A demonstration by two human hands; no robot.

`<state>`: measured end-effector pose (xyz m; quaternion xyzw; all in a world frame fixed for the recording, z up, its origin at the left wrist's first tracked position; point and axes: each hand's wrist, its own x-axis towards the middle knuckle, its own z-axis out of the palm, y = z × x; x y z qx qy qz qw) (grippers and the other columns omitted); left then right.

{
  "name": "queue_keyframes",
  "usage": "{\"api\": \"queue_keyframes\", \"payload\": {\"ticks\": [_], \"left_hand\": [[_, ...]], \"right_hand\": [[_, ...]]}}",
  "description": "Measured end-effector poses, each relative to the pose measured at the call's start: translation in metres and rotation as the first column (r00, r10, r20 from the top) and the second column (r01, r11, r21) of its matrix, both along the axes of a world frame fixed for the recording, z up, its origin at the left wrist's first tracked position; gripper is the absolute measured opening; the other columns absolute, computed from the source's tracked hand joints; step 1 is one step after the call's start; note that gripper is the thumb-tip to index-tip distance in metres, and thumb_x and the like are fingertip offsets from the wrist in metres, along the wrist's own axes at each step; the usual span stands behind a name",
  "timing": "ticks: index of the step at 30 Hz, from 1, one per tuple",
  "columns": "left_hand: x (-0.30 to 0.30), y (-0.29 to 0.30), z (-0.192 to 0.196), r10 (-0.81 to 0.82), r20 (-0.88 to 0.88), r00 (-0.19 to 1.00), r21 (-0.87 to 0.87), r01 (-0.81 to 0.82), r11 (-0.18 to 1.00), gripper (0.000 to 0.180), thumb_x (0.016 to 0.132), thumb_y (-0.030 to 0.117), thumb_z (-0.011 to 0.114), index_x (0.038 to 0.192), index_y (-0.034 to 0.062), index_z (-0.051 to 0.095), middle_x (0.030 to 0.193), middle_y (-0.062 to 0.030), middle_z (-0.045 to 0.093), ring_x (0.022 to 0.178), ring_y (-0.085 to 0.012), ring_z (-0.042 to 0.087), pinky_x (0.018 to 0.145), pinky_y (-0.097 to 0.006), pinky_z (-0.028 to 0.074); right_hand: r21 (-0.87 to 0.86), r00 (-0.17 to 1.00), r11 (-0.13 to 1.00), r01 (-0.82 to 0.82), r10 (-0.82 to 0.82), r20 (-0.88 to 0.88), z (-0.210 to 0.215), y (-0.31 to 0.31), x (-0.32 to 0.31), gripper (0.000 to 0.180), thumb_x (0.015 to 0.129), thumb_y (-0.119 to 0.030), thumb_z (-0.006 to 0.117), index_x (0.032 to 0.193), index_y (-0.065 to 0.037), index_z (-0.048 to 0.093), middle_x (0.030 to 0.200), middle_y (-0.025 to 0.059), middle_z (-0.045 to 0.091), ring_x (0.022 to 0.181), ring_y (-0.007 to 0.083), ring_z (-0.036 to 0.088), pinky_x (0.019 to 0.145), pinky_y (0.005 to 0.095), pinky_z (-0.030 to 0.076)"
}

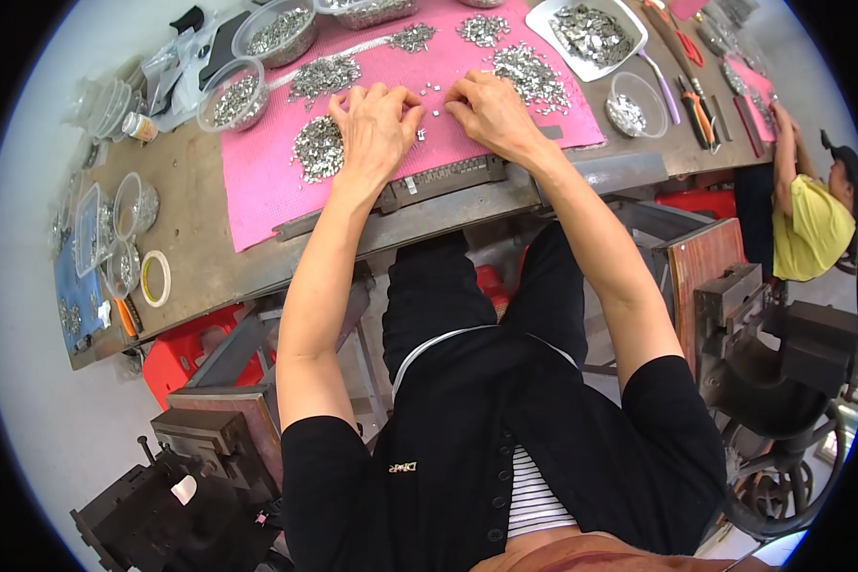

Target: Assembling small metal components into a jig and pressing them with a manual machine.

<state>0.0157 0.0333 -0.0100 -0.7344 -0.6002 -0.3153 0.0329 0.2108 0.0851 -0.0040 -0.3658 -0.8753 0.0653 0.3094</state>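
Small shiny metal pieces lie in heaps on a pink mat (257, 205). My left hand (377, 133) rests over the mat with bent fingers, its thumb and index finger close together. Beside its wrist is a heap of metal pieces (317, 151). My right hand (496, 114) is bent in a pinch, with another heap of pieces (534, 78) just beyond it. Whatever either hand's fingertips hold is too small or hidden to make out. A few loose pieces (436, 112) lie between the hands. Nearer me, a slotted metal strip (448, 175) runs along the table edge.
Clear tubs (231, 95) of pieces stand at the back left. A white tray (629, 59) and a round tub (636, 107) are at the right, by orange-handled pliers (701, 119). A tape roll (155, 278) lies left. A person in yellow (810, 229) works at far right.
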Motion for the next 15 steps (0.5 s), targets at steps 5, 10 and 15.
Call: {"api": "queue_keyframes", "payload": {"ticks": [5,10,15], "left_hand": [[0.002,0.000,-0.004,0.017,-0.024,1.000,0.030,-0.017,0.999,0.013,0.086,0.024,0.074,0.094,0.0148,0.075,0.088,-0.0015,0.068,0.096,-0.0237,0.059,0.098,-0.052,0.031],[0.001,0.002,-0.009,0.044,-0.047,0.998,0.115,-0.038,0.993,0.010,0.086,0.021,0.072,0.091,0.0126,0.073,0.085,-0.0012,0.068,0.094,-0.0232,0.059,0.098,-0.054,0.031],[-0.002,0.007,-0.005,0.041,-0.064,0.997,0.097,-0.035,0.995,0.010,0.086,0.020,0.073,0.092,0.0126,0.072,0.083,-0.0003,0.067,0.092,-0.0222,0.060,0.099,-0.054,0.031]], "right_hand": [[-0.098,0.998,0.995,-0.036,0.032,-0.048,-0.007,-0.002,-0.003,0.014,0.086,-0.015,0.071,0.092,-0.003,0.072,0.086,0.0130,0.066,0.085,0.0328,0.065,0.078,0.0439,0.050],[-0.205,0.996,0.978,-0.033,0.016,-0.083,-0.005,0.000,-0.001,0.015,0.086,-0.018,0.072,0.093,-0.004,0.072,0.086,0.0120,0.066,0.087,0.0326,0.065,0.083,0.0443,0.048],[-0.089,0.995,0.992,-0.093,0.090,-0.036,-0.005,0.009,-0.001,0.014,0.084,-0.012,0.073,0.092,-0.001,0.070,0.083,0.0138,0.066,0.077,0.0299,0.067,0.070,0.0397,0.054]]}}
